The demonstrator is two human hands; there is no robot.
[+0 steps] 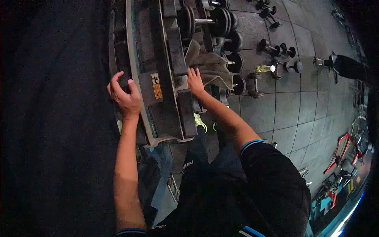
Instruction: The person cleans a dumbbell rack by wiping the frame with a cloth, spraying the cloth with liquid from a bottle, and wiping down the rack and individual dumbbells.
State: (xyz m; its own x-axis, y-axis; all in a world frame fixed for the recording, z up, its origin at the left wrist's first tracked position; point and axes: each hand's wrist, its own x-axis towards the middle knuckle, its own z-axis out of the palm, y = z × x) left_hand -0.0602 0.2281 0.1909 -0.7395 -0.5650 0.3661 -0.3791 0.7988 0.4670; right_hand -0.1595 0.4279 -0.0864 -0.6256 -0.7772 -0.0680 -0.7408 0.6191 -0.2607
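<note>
My left hand [125, 98] is at the outer side rail of a dumbbell rack [134, 59], its fingers curved and spread, with nothing seen in them. My right hand [196, 82] is at the rack's other side, its fingers close together on the near edge of a grey-brown cloth [211, 67]. The cloth hangs in folds over the rack supports and part of the dumbbells. Its grip is partly hidden. Between my hands, an orange warning label [156, 85] is stuck on the rack's dark panel. A dumbbell [204, 21] rests on the rack beyond the cloth.
Several dumbbells [256, 85] stand on the grey tiled floor [286, 106] to the right. Among them lies a bottle of yellow liquid [265, 68]. A red metal frame [338, 152] is farther right. My yellow-green shoe [200, 122] is close to the rack's end.
</note>
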